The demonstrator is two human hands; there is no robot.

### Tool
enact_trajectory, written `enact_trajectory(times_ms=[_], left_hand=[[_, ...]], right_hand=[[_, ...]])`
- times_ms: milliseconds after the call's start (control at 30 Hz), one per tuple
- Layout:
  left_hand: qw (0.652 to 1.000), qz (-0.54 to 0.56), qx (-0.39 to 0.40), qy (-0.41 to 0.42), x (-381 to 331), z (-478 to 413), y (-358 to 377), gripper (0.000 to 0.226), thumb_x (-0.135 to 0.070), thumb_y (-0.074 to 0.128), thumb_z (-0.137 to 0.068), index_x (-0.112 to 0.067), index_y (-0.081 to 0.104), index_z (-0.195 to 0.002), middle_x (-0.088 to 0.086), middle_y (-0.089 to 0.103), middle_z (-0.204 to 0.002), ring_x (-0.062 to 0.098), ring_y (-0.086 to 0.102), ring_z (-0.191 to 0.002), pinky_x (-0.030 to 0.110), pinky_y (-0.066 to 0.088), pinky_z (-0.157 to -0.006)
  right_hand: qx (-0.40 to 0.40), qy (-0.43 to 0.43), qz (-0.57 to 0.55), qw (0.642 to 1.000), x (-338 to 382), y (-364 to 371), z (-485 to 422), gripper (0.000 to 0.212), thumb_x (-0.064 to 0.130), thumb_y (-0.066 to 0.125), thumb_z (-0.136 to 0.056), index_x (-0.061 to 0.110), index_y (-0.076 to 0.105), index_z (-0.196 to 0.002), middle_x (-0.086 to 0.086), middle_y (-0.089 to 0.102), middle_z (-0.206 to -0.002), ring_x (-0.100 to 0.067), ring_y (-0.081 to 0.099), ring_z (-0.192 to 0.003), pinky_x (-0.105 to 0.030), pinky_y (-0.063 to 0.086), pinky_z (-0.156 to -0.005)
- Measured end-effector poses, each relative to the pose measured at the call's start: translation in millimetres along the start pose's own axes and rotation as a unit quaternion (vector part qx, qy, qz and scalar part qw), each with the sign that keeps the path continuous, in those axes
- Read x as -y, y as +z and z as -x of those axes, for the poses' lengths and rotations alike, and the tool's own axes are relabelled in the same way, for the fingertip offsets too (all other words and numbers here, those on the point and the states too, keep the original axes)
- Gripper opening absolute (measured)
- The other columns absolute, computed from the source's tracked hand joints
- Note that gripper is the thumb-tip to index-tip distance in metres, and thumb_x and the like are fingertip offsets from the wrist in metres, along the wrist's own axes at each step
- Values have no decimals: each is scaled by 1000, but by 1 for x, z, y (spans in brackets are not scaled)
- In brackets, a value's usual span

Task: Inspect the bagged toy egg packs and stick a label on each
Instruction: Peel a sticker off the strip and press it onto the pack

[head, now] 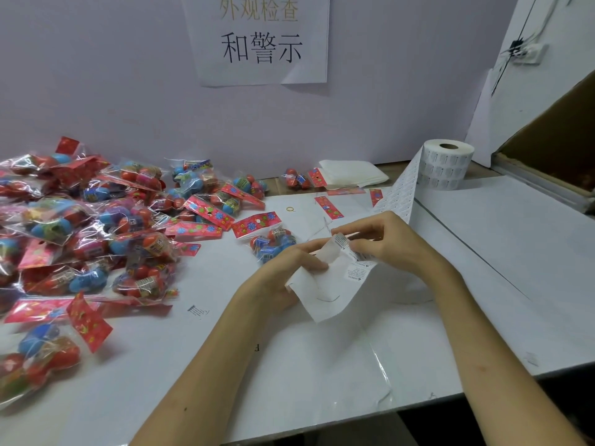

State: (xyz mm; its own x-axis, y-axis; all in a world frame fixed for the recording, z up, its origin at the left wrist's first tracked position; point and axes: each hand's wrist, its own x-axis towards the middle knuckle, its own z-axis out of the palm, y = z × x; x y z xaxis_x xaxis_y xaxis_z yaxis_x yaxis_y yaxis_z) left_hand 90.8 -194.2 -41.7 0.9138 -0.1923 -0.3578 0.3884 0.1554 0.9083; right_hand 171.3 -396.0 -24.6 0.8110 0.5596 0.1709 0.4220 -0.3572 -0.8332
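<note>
The toy egg pack (272,244) is lying flat on the white worktop (322,365), with its red card top pointing away from the person. No label is showing on it yet.

Just to the right of this pack, the two hands are working on the label strip (322,297). The left hand (283,268) is curling its fingers round the plain backing paper and gripping it. The right hand (389,243) is pinching one small label (343,243) between thumb and fingers, and seems to be peeling it up.

To do this well, I think the person should be peeling slowly from a corner, so the sticky side is not folding onto itself. Then the label should be going down smooth on a flat bit of bag, not on a wrinkle.

Behind the pack and to its right, the strip is running up to the label roll (447,165). A hard tug could be tipping that roll.

Left of the pack, a big pile of packs (80,220) is crowding the worktop. Nearer the person than the pack, a wide white stretch is showing down to the front edge, and this looks like the best room for moving.

Far to the right of the pack, a cardboard box (547,140) is standing past the worktop's end.
</note>
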Motion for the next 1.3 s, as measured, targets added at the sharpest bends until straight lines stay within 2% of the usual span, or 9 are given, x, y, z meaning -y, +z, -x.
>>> enact_trajectory(times_ms=[100, 200, 300, 467, 533, 633, 733, 1100, 1300], left_hand=[[999, 33, 0, 7, 1, 2, 0, 51, 3, 50, -90, -26, 62, -131, 6, 77, -116, 24, 76, -96, 32, 61, -72], [999, 39, -4, 15, 0, 1, -1, 45, 4, 47, -93, -30, 63, -119, 0, 80, -96, 19, 78, -79, 29, 61, -63], [999, 36, -11, 4, -3, 1, -1, 42, 4, 47, -95, -33, 62, -108, -4, 79, -79, 18, 77, -67, 28, 59, -54], [998, 61, -22, 9, -6, 9, 6, 46, 3, 48, -93, -35, 62, -114, 5, 69, -122, 30, 69, -103, 33, 61, -65], [997, 74, -27, 10, -6, 10, 7, 49, 6, 46, -94, -34, 63, -116, 6, 66, -126, 31, 66, -107, 34, 61, -71], [996, 77, -33, 22, -7, 11, 8, 56, 9, 42, -95, -31, 62, -128, 10, 60, -137, 37, 61, -121, 37, 58, -87], [997, 58, -29, 40, -8, 12, 11, 63, 11, 41, -94, -34, 60, -133, 9, 48, -152, 39, 54, -131, 40, 54, -96], [997, 41, -57, 34, -5, 6, 11, 58, 12, 42, -93, -23, 63, -134, 14, 58, -144, 37, 63, -121, 34, 59, -79], [998, 25, -41, 29, -6, 8, 9, 55, 14, 42, -92, -21, 65, -127, 12, 67, -127, 28, 68, -100, 29, 61, -65]], right_hand=[[12, -8, -21, 1000, 0, 0, 0, 44, -1, 64, -86, 31, 79, -113, 8, 78, -103, -6, 70, -90, -36, 57, -87], [39, -27, -75, 996, 3, -1, 0, 41, 4, 65, -79, 22, 79, -113, 10, 72, -125, -4, 64, -119, -30, 55, -92], [69, -52, -109, 990, 5, -5, 2, 40, 11, 61, -76, 17, 80, -110, 10, 70, -130, -5, 59, -128, -25, 49, -94], [124, -103, -195, 967, 5, -15, 3, 38, 11, 52, -89, 11, 75, -120, -4, 65, -139, -19, 51, -139, -42, 42, -112], [94, -99, -213, 967, 5, -12, 1, 35, 14, 54, -92, 13, 75, -120, -6, 68, -133, -21, 58, -132, -37, 49, -107], [-52, -54, -100, 992, 0, -3, -5, 26, 15, 68, -93, 27, 76, -114, 6, 77, -110, -9, 70, -105, -32, 53, -94], [-56, -17, -13, 998, -4, 4, -5, 25, 17, 75, -91, 31, 76, -112, 11, 76, -105, -7, 70, -94, -31, 54, -91], [-47, -7, 31, 998, 4, 12, -2, 10, 12, 75, -87, 20, 79, -89, 6, 76, -87, -7, 70, -83, -28, 55, -76], [-47, -32, 4, 998, 4, 11, -2, 4, 12, 77, -87, 15, 79, -86, 2, 76, -86, -13, 70, -85, -36, 54, -84]])
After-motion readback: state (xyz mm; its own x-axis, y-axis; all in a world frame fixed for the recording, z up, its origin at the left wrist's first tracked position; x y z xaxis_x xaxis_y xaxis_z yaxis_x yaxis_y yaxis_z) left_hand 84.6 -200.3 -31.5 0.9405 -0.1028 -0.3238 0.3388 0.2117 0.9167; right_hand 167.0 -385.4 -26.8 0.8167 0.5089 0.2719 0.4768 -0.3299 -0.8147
